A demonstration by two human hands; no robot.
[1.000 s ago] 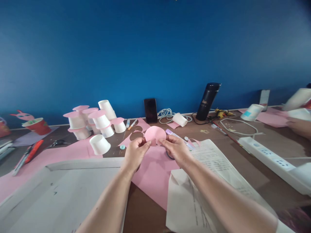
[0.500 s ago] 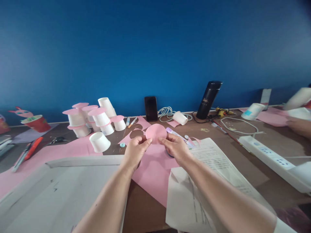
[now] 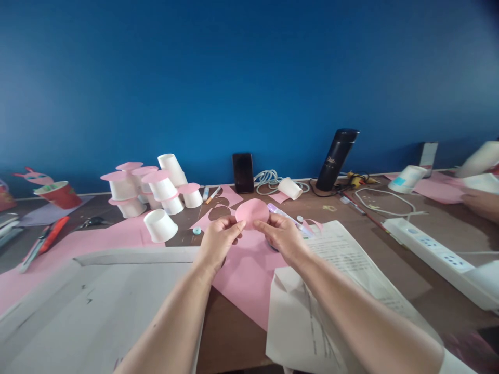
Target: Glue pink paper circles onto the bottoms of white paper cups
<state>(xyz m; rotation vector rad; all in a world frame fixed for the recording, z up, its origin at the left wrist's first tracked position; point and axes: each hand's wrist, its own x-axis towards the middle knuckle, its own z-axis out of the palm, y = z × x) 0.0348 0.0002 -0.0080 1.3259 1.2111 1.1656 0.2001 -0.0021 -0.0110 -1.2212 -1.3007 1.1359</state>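
Between my two hands is a pink paper circle (image 3: 252, 212), raised above the table. My left hand (image 3: 223, 236) pinches its lower left edge with thumb and fingers. On the lower right edge, my right hand (image 3: 284, 234) grips it the same way. Beneath the hands lies a pink paper sheet (image 3: 247, 275). Pink scraps with round cut-outs (image 3: 210, 215) rest just beyond my left hand. A purple marker (image 3: 286, 215) lies behind my right hand. To the left, white paper cups (image 3: 127, 192) stand upside down in stacks, several topped with pink circles.
A white paper cup (image 3: 160, 226) sits left of my hands. At the wall are a phone (image 3: 242, 172) and a black bottle (image 3: 336, 161). A utility knife (image 3: 36, 248) lies far left. On the right are a power strip (image 3: 432, 252) and another person's hand (image 3: 481, 202).
The pink circle has tilted and curved slightly in my fingers. Both hands keep their hold in nearly the same place.
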